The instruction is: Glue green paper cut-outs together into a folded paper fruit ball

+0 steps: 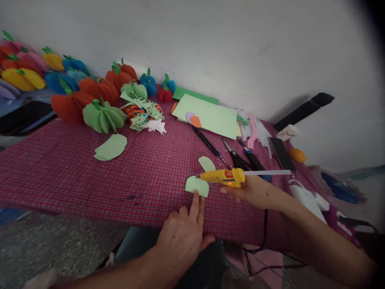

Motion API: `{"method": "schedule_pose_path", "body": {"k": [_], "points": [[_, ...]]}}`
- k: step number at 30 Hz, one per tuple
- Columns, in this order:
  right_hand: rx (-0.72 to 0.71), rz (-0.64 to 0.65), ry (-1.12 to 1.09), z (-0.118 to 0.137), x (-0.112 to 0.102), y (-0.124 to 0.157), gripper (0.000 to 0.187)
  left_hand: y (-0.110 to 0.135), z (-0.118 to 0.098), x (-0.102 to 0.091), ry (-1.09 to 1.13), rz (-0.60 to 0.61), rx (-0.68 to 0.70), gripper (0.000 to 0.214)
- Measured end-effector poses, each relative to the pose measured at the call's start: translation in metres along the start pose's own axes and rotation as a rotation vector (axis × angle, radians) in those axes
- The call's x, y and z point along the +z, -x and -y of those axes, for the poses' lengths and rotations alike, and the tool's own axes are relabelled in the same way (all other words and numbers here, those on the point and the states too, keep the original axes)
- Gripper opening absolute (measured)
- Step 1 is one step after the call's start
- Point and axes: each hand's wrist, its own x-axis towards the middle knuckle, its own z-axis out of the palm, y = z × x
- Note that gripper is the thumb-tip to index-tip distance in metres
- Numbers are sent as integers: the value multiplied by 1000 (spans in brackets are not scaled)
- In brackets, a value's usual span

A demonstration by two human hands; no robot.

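My right hand (251,190) is closed round a yellow hot glue gun (224,176), its orange light glowing and a long glue stick (267,172) poking out at the back. The nozzle reaches the upper edge of a small pale green paper piece (195,185); whether it touches cannot be made out. On that piece's lower edge rest the stretched fingertips of my left hand (183,233), holding it flat to the cloth. Another pale green piece (207,163) lies just beyond. To the left sits a small stack of similar green pieces (111,147).
Paper pumpkins, one of them green (104,116), line the back left beside paper scraps (142,112). Behind the glue gun are green sheets (210,114), a black pen-like tool (206,140), scissors (236,156) and a cutter (252,158). A phone (282,153) and an orange (297,155) lie right. A cable (264,228) hangs down.
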Motion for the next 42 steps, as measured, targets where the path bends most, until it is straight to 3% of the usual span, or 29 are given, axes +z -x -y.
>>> {"method": "schedule_pose_path", "body": {"k": [11, 25, 42], "points": [[32, -6, 25, -11, -1, 9, 39, 1, 0, 7, -1, -17, -1, 75], [77, 9, 32, -21, -2, 20, 41, 1, 0, 2, -12, -17, -6, 69], [93, 73, 87, -15, 0, 40, 33, 2, -1, -2, -19, -20, 4, 63]]}}
